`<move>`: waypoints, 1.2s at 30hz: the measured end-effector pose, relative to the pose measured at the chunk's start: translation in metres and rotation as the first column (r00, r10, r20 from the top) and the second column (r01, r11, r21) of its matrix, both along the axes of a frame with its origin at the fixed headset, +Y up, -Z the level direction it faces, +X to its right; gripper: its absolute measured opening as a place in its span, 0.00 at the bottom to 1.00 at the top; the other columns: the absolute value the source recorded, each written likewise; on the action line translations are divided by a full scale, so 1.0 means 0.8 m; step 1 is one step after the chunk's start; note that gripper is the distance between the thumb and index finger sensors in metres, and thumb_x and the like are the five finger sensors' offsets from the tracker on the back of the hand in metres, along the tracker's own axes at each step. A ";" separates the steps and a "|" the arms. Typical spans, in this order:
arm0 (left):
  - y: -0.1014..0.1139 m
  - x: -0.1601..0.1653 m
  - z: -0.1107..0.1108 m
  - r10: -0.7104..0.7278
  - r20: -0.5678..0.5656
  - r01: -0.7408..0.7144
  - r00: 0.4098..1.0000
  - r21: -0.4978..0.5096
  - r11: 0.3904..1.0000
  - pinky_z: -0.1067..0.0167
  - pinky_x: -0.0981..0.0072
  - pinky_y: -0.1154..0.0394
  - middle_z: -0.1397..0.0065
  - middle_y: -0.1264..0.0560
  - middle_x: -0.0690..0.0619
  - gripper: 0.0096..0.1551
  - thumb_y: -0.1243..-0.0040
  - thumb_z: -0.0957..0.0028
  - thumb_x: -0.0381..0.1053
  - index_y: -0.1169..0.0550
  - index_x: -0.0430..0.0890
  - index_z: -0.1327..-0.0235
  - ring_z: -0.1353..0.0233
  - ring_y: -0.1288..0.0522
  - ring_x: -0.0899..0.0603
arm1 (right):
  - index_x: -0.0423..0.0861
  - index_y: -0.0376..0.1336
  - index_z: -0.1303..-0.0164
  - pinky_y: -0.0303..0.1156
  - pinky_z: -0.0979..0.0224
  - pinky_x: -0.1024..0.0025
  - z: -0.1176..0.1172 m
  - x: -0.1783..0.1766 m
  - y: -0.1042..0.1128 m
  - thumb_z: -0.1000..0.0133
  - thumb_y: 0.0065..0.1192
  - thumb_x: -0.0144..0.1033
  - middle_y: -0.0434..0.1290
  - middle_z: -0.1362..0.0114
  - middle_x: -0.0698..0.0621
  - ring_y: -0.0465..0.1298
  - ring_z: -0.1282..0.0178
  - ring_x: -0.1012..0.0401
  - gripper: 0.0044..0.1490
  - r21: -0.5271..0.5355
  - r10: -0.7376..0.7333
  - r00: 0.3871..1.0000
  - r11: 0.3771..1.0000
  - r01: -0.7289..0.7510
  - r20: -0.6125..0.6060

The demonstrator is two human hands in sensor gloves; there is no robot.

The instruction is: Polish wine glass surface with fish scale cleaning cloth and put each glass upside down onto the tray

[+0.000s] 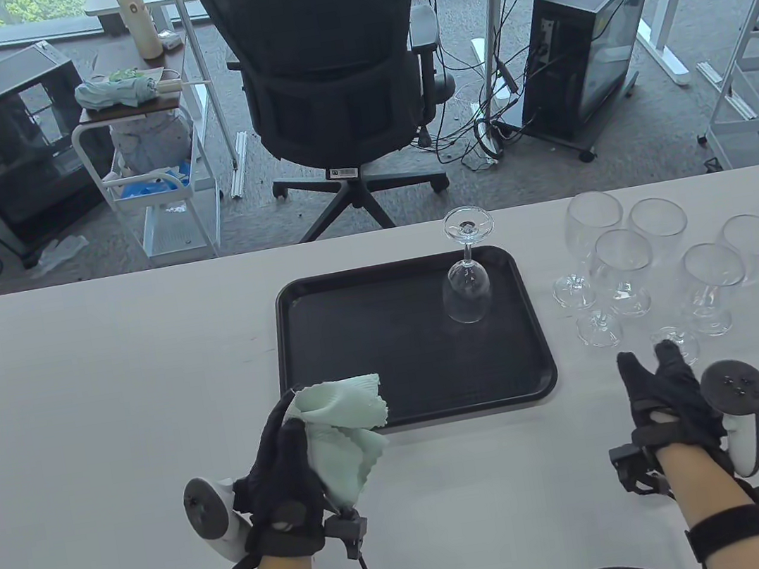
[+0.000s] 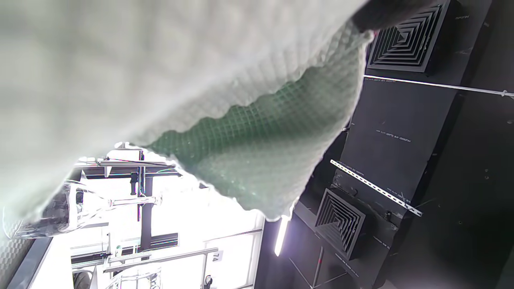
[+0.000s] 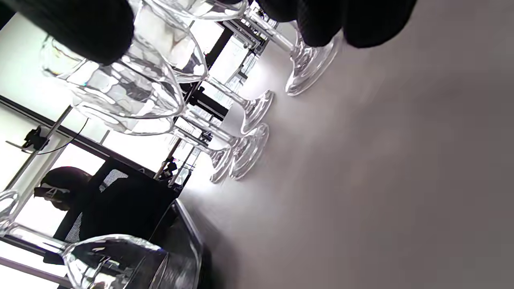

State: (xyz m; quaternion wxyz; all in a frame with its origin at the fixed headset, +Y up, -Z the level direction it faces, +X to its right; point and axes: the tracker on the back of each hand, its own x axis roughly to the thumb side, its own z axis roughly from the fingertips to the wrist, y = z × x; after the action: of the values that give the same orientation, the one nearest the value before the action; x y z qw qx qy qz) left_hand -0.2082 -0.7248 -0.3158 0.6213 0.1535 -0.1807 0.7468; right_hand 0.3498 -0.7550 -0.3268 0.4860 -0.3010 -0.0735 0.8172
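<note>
Taking the tray (image 1: 304,353) as landmark: one inverted glass (image 1: 467,286) stood bowl-down on its far right part, and five upright glasses (image 1: 661,264) were bunched on the table (image 1: 81,386) just right of it, bases nearly touching. The left hand (image 1: 286,469) clutched the pale green cloth (image 1: 341,433) over the tray's near left corner. The right hand (image 1: 667,398), fingers straight and grasping nothing, reached toward the nearest glass base (image 1: 677,343), right of the tray's near right corner. The likely risk lay in that crowding: a finger or the bulky tracker (image 1: 739,402) could knock a neighbour over while lifting one out, and a smooth stem might slip in gloved fingers.
</note>
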 end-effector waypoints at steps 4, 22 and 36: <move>0.000 0.000 0.001 -0.001 -0.001 0.001 1.000 0.003 1.000 0.34 0.34 0.28 0.19 0.35 0.49 0.30 0.49 0.39 0.67 0.28 0.55 0.28 0.23 0.33 0.35 | 0.48 0.32 0.21 0.51 0.26 0.34 -0.011 0.029 -0.008 0.46 0.64 0.66 0.35 0.17 0.39 0.44 0.20 0.38 0.62 -0.019 -0.020 0.994 1.000 0.022 0.112; -0.003 -0.005 -0.003 0.020 0.013 -0.020 1.000 -0.023 1.000 0.32 0.34 0.29 0.18 0.36 0.49 0.30 0.49 0.38 0.67 0.29 0.55 0.27 0.22 0.35 0.35 | 0.57 0.64 0.33 0.43 0.26 0.38 -0.097 0.068 -0.031 0.48 0.74 0.56 0.48 0.17 0.39 0.40 0.21 0.39 0.35 -0.062 -0.054 0.923 0.995 0.084 0.380; -0.005 -0.004 -0.002 0.018 -0.013 -0.018 1.000 -0.018 1.000 0.33 0.33 0.29 0.18 0.36 0.49 0.30 0.49 0.38 0.67 0.29 0.55 0.27 0.22 0.34 0.35 | 0.63 0.57 0.32 0.40 0.27 0.29 -0.008 0.043 0.032 0.42 0.60 0.42 0.65 0.23 0.46 0.46 0.17 0.45 0.28 0.333 0.214 0.976 0.919 -0.211 0.026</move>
State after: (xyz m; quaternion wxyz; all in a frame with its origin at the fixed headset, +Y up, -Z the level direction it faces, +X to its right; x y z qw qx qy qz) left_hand -0.2117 -0.7289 -0.3173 0.6171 0.1543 -0.1684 0.7530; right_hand 0.3846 -0.7290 -0.3329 0.4388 -0.2000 -0.2404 0.8424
